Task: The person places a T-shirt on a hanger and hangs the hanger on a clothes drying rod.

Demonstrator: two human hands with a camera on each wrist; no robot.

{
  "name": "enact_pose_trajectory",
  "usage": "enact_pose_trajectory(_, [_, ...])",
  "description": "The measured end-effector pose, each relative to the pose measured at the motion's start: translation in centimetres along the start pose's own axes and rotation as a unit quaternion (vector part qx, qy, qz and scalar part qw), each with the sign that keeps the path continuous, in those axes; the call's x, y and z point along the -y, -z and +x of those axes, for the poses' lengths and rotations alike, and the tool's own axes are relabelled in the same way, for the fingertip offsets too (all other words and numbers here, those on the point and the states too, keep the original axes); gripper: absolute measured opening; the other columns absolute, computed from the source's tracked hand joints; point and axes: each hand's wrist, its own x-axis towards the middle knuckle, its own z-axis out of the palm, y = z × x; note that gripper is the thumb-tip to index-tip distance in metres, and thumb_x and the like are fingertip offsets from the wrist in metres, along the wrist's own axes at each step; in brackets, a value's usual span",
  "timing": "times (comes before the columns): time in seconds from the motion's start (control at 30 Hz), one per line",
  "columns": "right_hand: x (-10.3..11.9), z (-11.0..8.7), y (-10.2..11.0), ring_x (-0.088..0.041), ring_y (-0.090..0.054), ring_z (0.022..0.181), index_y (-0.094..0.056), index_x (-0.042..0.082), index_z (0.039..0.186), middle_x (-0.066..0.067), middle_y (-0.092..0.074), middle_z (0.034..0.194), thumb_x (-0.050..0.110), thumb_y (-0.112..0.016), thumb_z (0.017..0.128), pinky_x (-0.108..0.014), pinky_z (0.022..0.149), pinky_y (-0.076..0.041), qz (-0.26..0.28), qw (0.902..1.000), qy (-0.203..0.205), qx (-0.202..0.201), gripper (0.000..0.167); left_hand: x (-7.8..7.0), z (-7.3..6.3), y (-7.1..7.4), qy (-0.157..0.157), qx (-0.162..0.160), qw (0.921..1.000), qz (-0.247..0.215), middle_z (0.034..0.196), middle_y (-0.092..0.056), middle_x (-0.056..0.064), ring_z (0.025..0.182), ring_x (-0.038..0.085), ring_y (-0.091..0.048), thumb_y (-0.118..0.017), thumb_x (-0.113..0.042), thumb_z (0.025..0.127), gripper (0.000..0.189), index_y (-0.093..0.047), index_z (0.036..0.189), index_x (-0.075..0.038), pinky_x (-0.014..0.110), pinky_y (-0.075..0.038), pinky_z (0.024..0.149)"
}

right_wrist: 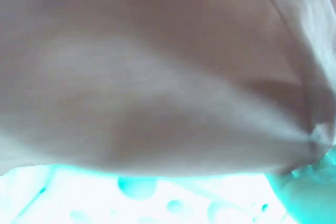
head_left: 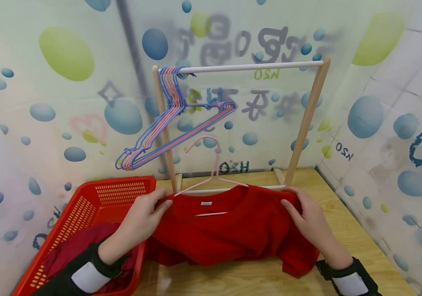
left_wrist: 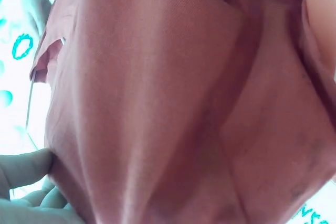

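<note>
A red short-sleeved shirt is spread between both hands in the head view, its neckline toward the rack. A pink hanger sits at the neck, hook upward, its lower part hidden inside the shirt. My left hand pinches the left shoulder between thumb and fingers, near the hanger's left arm. At the right shoulder, my right hand pinches the fabric the same way. Cloth fills most of the left wrist view, with the left thumb at its edge. In the right wrist view the shirt covers most of the picture.
Behind the shirt stands a rack with a white rail and wooden posts. Several blue and pink hangers hang at its left end. A red basket with dark red clothing stands left on the wooden table.
</note>
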Motion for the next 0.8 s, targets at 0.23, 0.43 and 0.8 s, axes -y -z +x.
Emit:
enact_pose_trajectory(0.23, [-2.0, -1.4, 1.2, 0.006, -0.051, 0.09, -0.048, 0.006, 0.128, -0.006, -0.063, 0.106, 0.017, -0.068, 0.088, -0.013, 0.072, -0.045, 0.012, 0.9945, -0.077, 0.071, 0.046, 0.3, -0.1, 0.5, 0.008, -0.006, 0.9999, -0.003, 0.069, -0.054, -0.004, 0.058, 0.01, -0.042, -0.061, -0.007, 0.091, 0.011, -0.064, 0.1, -0.013, 0.023, -0.039, 0.053])
enact_pose_trajectory(0.43, [-3.6, -1.9, 2.6, 0.01, -0.052, 0.081, -0.062, 0.005, 0.109, -0.001, -0.064, 0.089, 0.007, -0.063, 0.09, -0.01, 0.068, -0.047, 0.034, 0.9954, -0.073, 0.052, 0.02, 0.7, -0.1, 0.8, 0.028, 0.005, 0.9996, -0.006, 0.076, -0.06, -0.003, 0.062, 0.013, -0.045, -0.061, -0.008, 0.091, 0.015, -0.066, 0.105, -0.011, 0.023, -0.041, 0.055])
enact_pose_trajectory(0.8, [-4.9, -1.0, 4.8, 0.014, -0.046, 0.067, -0.07, 0.005, 0.092, 0.022, -0.058, 0.076, 0.011, -0.065, 0.089, -0.006, 0.057, -0.039, -0.006, 0.9933, -0.091, -0.07, 0.009, 0.6, -0.3, 1.3, 0.022, 0.001, 0.9994, -0.025, 0.084, -0.065, -0.001, 0.066, 0.013, -0.047, -0.062, -0.007, 0.09, 0.02, -0.069, 0.108, -0.01, 0.023, -0.042, 0.056])
